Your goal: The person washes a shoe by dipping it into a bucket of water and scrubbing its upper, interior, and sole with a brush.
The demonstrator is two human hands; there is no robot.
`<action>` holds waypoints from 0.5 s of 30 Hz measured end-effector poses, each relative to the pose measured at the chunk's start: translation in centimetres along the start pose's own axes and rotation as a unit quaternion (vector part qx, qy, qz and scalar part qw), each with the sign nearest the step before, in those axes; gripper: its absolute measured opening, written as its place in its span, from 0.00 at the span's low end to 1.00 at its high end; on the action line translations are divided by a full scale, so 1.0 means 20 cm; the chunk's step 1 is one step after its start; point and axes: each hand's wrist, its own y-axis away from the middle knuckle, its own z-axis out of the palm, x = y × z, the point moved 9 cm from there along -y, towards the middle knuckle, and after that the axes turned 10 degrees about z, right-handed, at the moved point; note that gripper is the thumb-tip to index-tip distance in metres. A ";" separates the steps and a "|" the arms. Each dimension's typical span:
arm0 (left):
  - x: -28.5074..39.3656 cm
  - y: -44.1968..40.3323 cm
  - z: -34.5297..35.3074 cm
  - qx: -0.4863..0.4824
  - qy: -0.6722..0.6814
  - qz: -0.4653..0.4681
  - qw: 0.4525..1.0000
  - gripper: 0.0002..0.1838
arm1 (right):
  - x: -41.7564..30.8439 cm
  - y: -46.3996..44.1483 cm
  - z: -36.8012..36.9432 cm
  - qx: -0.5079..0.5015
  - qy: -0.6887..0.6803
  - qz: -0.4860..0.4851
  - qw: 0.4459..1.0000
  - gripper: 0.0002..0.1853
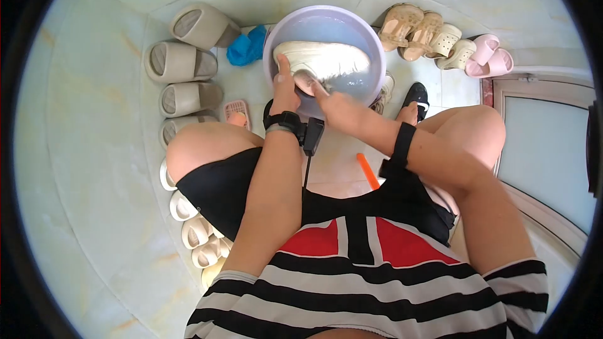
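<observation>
A white shoe [326,59] is held on its side over a lavender basin [379,47] containing bluish, cloudy water [314,23]. My left hand [286,88] grips the shoe at its heel end, the thumb pressed along the side. At the shoe's opening, my right hand [321,95] holds the near edge, its fingers closed and partly hidden. The opening shows a pinkish-brown inside. Part of the shoe's lower side seems to touch the water.
Several grey slippers [182,63] line the left wall, near a crumpled blue plastic item [247,46]. A pink soap dish [237,114] and an orange stick [367,171] lie on the floor. Brown clogs [402,27] and pink slippers [490,56] stand right, near a door [546,150].
</observation>
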 end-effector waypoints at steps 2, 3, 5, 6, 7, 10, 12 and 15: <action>-0.04 -0.02 -0.07 0.030 -0.032 -0.035 0.998 0.42 | -0.03 -0.01 -0.03 -0.066 0.046 -0.001 0.997 0.14; -0.06 -0.05 -0.08 0.035 -0.013 -0.018 0.999 0.41 | -0.05 -0.02 -0.06 -0.096 0.069 0.000 0.993 0.15; -0.07 -0.06 -0.08 0.039 0.008 -0.006 0.999 0.40 | -0.06 -0.02 -0.08 -0.159 0.115 0.004 0.981 0.16; -0.06 -0.04 -0.06 0.041 0.034 -0.004 0.999 0.37 | -0.03 -0.04 -0.06 -0.158 0.118 0.006 0.980 0.16; -0.04 -0.02 -0.05 0.046 0.063 0.000 0.997 0.35 | 0.08 -0.05 0.03 -0.240 -0.280 0.176 0.913 0.16; 0.04 0.03 0.00 0.034 0.020 0.010 0.999 0.37 | 0.12 -0.01 0.13 -0.265 -0.617 0.303 0.677 0.16; 0.01 -0.01 -0.02 0.007 -0.015 -0.014 1.000 0.37 | 0.11 0.00 0.12 -0.248 -0.611 0.281 0.697 0.17; 0.01 0.03 -0.07 0.133 -0.051 -0.020 0.990 0.37 | 0.10 0.00 0.09 -0.213 -0.568 0.242 0.757 0.19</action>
